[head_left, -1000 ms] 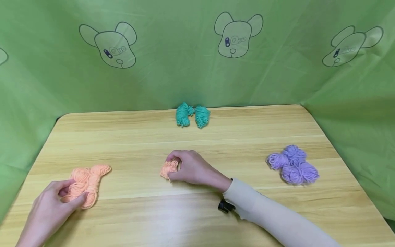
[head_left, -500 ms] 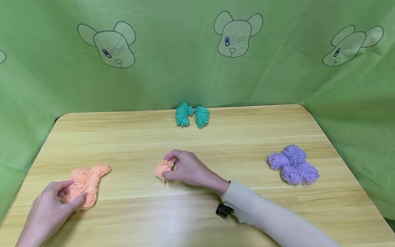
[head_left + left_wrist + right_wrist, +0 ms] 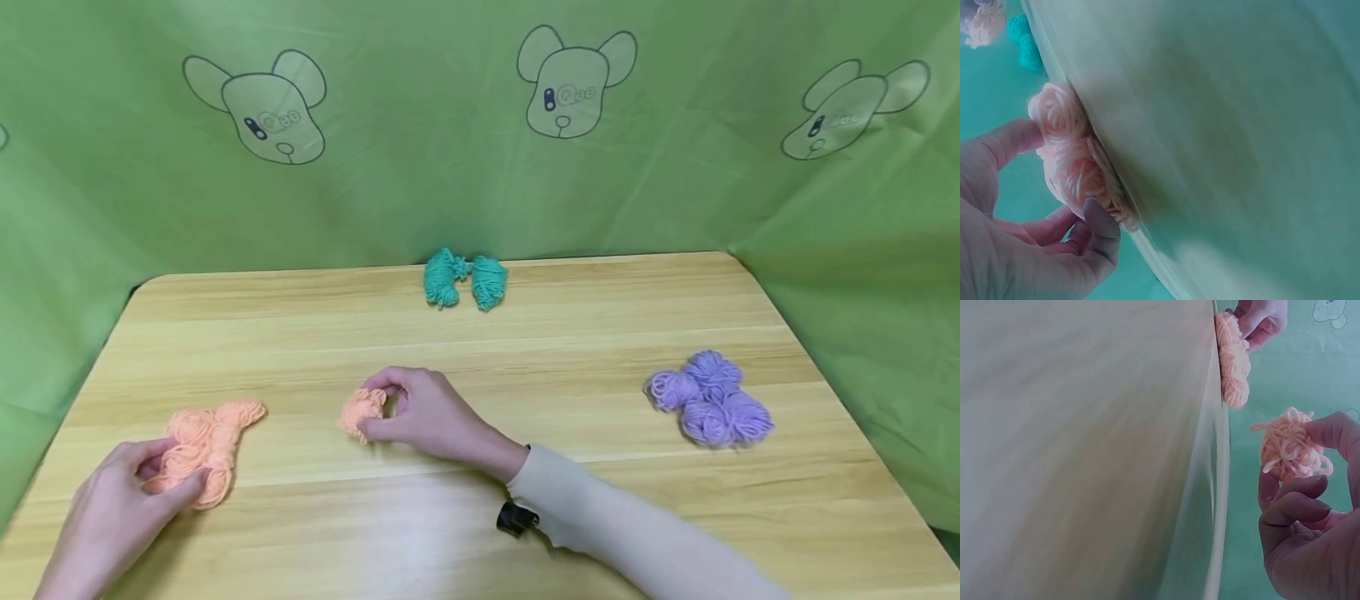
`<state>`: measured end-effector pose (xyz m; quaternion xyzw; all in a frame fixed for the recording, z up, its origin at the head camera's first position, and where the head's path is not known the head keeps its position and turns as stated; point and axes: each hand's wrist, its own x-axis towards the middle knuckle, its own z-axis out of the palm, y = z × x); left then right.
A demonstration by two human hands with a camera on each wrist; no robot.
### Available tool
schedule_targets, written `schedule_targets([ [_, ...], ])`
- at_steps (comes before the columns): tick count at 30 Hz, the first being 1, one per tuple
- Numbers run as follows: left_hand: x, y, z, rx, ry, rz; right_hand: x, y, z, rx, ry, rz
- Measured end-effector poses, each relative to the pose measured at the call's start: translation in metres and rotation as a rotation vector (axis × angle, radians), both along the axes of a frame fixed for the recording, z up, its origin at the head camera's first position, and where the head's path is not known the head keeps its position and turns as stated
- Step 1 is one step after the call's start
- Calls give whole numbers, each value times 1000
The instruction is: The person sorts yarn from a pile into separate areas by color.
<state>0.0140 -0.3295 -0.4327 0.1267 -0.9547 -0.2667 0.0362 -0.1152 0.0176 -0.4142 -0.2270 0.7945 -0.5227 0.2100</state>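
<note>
At the table's left, my left hand [image 3: 123,492] grips a cluster of peach yarn skeins [image 3: 217,442], its thumb on the near side and fingers on the far side. The left wrist view shows these skeins [image 3: 1075,162] lying on the tabletop. Left of the table's middle, my right hand [image 3: 427,417] pinches a small ball of peach yarn [image 3: 362,412]. In the right wrist view the yarn ball [image 3: 1291,447], with loose loops of strand, is held up between thumb and fingers, apart from the table surface. A gap separates it from the larger peach cluster.
Two teal yarn skeins [image 3: 465,279] lie at the table's back edge. A cluster of purple yarn skeins [image 3: 712,400] sits on the right of the wooden table [image 3: 570,350]. Green cloth [image 3: 420,192] with printed bear heads hangs behind and at both sides.
My right hand has moved left with the small peach yarn ball, towards the larger peach cluster. The left hand keeps its grip in nearly the same place.
</note>
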Motion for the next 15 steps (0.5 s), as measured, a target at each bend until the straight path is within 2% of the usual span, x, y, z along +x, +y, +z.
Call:
schedule_targets([
  [10, -3, 0, -1, 3, -9, -1, 0, -18, 10, -40, -30, -19],
  [15, -2, -1, -1, 2, -7, 1, 1, -28, 9, -31, -35, -24],
])
